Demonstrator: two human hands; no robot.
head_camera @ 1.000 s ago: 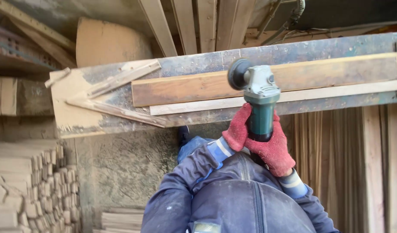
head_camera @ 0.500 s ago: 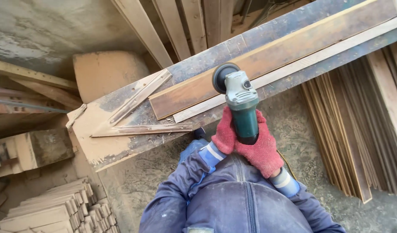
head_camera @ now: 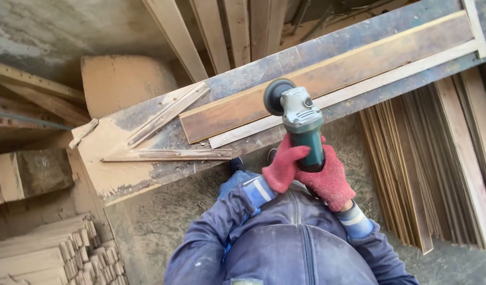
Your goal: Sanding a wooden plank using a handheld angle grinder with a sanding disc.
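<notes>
Workshop floor of dusty concrete carries a long grey, dust-coated table (head_camera: pixel 148 174), with stacked timber strips around it. Both hands in red knit gloves, left hand (head_camera: pixel 283 164) and right hand (head_camera: pixel 327 177), are clenched around the green body of a grey-headed angle grinder (head_camera: pixel 301 126). Its disc sits at the edge of a long brown wooden plank (head_camera: pixel 333 79) lying on the table. The grinder appears rigid and fairly heavy; a two-handed grip on the body suits it. No containers are visible.

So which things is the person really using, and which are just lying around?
In use:
- angle grinder, gripped by the left hand and right hand in red gloves
- brown plank its disc rests on
- workbench underneath

Lying about:
- thin offcut strips
- stacked slats
- leaning boards
</notes>
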